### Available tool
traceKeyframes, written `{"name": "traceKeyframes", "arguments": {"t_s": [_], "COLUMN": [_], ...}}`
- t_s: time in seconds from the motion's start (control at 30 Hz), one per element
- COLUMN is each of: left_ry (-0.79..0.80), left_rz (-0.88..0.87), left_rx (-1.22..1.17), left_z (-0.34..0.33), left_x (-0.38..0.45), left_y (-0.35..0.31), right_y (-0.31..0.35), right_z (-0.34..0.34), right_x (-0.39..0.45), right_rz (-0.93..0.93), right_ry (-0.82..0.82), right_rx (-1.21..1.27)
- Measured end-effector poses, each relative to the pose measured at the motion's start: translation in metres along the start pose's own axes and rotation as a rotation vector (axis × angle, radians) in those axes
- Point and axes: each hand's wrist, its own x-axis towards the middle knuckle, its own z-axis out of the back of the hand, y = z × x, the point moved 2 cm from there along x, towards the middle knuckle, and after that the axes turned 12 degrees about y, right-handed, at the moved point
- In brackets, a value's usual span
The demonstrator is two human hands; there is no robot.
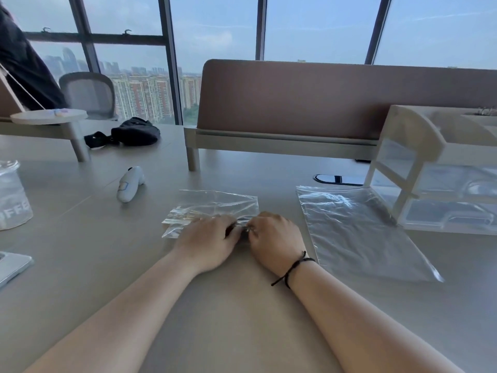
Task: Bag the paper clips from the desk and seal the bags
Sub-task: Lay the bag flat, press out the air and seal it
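A small clear plastic bag (215,204) lies flat on the grey desk (242,319) in front of me, with yellowish contents faintly showing at its left end. My left hand (207,242) and my right hand (277,239) rest side by side on the bag's near edge, fingertips pinched together on it where they meet. The clips themselves are hidden under my fingers. A larger clear zip bag (360,232) lies flat and apart to the right.
A clear drawer organiser (441,170) stands at the right, touching the larger bag. A white handheld device (130,184) lies at the left, a plastic cup (12,195) at the far left, a black pouch (129,131) behind. A brown divider (322,98) spans the back.
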Motion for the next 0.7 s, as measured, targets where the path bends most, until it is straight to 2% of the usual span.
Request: {"name": "traceKeyframes", "arguments": {"t_s": [0.23,0.43,0.5,0.6,0.7], "left_ry": [-0.090,-0.096,0.012,0.220,0.328], "left_rz": [0.029,0.015,0.010,0.023,0.005], "left_rx": [0.084,-0.134,-0.145,-0.037,0.040], "left_z": [0.003,-0.001,-0.008,-0.012,-0.010], "left_x": [-0.008,-0.016,-0.018,-0.019,-0.019], "left_y": [-0.011,-0.018,-0.023,-0.025,-0.023], "right_y": [0.004,0.005,0.006,0.004,-0.006], "right_z": [0.010,0.012,0.013,0.014,0.020], "right_x": [-0.017,-0.026,-0.029,-0.033,-0.042], "right_rz": [0.031,0.027,0.030,0.042,0.063], "right_ry": [-0.020,-0.021,-0.007,0.002,-0.006], "right_rx": [0.020,0.046,0.055,0.059,0.043]}}
